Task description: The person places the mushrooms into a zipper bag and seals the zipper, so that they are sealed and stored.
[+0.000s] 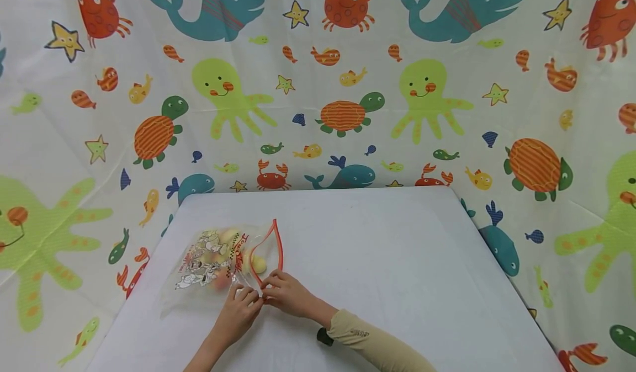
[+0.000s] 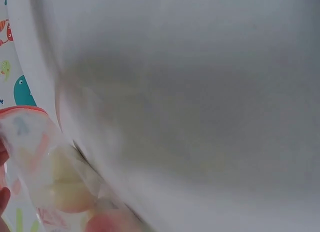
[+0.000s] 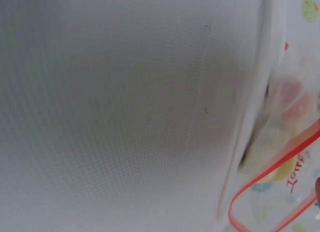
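A clear zip bag (image 1: 213, 264) with cartoon print and a red zip strip (image 1: 276, 245) lies on the left part of the white table (image 1: 377, 250). Its mouth gapes toward the right, and pale yellow and pink rounded pieces (image 1: 255, 262) show inside. My left hand (image 1: 243, 306) and right hand (image 1: 280, 292) meet at the near corner of the mouth, and both pinch the red strip there. The left wrist view has the bag (image 2: 45, 167) blurred at lower left. In the right wrist view the red strip (image 3: 280, 187) loops at lower right.
A sea-animal printed curtain (image 1: 348, 85) surrounds the table on all sides. My right arm wears a tan sleeve (image 1: 372, 344) with a black band (image 1: 324, 336) at the wrist. The table's right half is bare white surface.
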A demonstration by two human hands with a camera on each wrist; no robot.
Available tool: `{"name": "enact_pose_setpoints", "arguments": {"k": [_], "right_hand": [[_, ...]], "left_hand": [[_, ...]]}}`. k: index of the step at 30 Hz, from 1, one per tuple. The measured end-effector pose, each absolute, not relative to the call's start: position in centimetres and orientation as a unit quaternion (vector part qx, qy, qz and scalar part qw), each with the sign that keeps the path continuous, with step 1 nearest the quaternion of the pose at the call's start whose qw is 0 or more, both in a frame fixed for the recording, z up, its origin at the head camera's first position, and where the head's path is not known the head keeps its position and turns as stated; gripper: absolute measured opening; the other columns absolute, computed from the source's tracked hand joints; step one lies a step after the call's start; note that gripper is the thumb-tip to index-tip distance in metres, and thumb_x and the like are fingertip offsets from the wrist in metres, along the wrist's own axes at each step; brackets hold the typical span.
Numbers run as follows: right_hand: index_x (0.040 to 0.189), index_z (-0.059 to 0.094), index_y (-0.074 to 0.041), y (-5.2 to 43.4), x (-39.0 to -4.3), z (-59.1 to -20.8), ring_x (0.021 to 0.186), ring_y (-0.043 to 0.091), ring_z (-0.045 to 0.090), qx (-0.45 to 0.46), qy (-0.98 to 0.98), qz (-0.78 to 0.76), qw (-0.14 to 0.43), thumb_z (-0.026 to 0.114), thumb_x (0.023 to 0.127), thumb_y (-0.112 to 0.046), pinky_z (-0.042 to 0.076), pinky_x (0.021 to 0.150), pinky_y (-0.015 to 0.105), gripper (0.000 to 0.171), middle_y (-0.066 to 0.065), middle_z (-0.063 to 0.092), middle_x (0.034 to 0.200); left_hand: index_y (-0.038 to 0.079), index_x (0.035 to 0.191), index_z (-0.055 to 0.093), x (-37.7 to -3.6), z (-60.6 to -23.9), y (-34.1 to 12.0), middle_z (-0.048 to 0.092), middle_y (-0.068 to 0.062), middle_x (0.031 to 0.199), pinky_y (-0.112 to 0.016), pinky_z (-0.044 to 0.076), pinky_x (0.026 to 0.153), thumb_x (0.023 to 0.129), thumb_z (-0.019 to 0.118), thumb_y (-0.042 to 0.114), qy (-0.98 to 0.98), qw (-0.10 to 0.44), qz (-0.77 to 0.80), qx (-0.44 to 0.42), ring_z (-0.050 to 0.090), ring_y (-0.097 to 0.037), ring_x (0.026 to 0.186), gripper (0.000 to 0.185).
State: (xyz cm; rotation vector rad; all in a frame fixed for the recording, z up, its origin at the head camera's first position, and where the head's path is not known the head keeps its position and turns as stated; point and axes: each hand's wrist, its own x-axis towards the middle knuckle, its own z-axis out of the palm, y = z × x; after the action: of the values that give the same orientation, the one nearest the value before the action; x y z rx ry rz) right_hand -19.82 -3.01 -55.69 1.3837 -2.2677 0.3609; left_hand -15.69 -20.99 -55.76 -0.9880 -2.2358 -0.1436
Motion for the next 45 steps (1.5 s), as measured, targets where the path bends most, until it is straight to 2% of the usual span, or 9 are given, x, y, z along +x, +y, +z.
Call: {"name": "enact_pose_setpoints", "arguments": {"k": [6,14,30,36,45], "right_hand": [[0.090,0.066,-0.023,-3.1,-19.6,-55.6,0.093,0.005,0.046,0.502,-0.825,0.151,0.210,0.063,0.080,-0.028,0.038,0.083,0.013,0.011,-0.013,0.063,0.092],[0.087,0.065,-0.022,-3.1,-19.5,-55.4,0.090,0.005,0.049,0.512,-0.817,0.138,0.228,0.064,0.080,-0.029,0.039,0.081,0.014,0.009,-0.015,0.063,0.083],[0.084,0.063,-0.024,-3.2,-20.0,-55.3,0.093,0.007,0.049,0.504,-0.824,0.120,0.228,0.065,0.079,-0.027,0.039,0.081,0.018,0.006,-0.016,0.062,0.083],[0.082,0.064,-0.023,-2.8,-20.6,-55.7,0.091,0.007,0.048,0.482,-0.840,0.097,0.229,0.068,0.077,-0.026,0.040,0.076,0.018,0.007,-0.016,0.063,0.085],[0.083,0.064,-0.022,-2.2,-21.0,-55.6,0.087,0.008,0.047,0.480,-0.838,0.128,0.225,0.068,0.076,-0.029,0.039,0.072,0.017,0.010,-0.016,0.062,0.080]], "left_hand": [[0.014,0.069,0.060,-15.8,-55.8,-21.1,0.057,0.003,0.073,-0.038,0.036,0.076,0.097,0.011,0.027,-0.864,0.326,-0.072,-0.377,0.051,-0.014,0.073,0.057],[0.014,0.067,0.056,-15.7,-56.0,-21.0,0.055,0.003,0.070,-0.036,0.038,0.071,0.096,0.015,0.020,-0.852,0.348,-0.086,-0.381,0.051,-0.014,0.070,0.051],[0.014,0.068,0.056,-16.1,-55.9,-20.7,0.054,0.003,0.071,-0.034,0.038,0.069,0.092,0.015,0.012,-0.843,0.370,-0.084,-0.381,0.051,-0.014,0.070,0.048],[0.013,0.070,0.057,-16.0,-55.8,-20.4,0.054,0.003,0.072,-0.033,0.038,0.069,0.087,0.022,0.003,-0.828,0.379,-0.082,-0.406,0.051,-0.015,0.072,0.041],[0.014,0.073,0.062,-16.1,-55.1,-20.7,0.055,0.003,0.072,-0.035,0.039,0.069,0.096,0.019,0.019,-0.837,0.362,-0.065,-0.406,0.052,-0.016,0.069,0.049]]}}
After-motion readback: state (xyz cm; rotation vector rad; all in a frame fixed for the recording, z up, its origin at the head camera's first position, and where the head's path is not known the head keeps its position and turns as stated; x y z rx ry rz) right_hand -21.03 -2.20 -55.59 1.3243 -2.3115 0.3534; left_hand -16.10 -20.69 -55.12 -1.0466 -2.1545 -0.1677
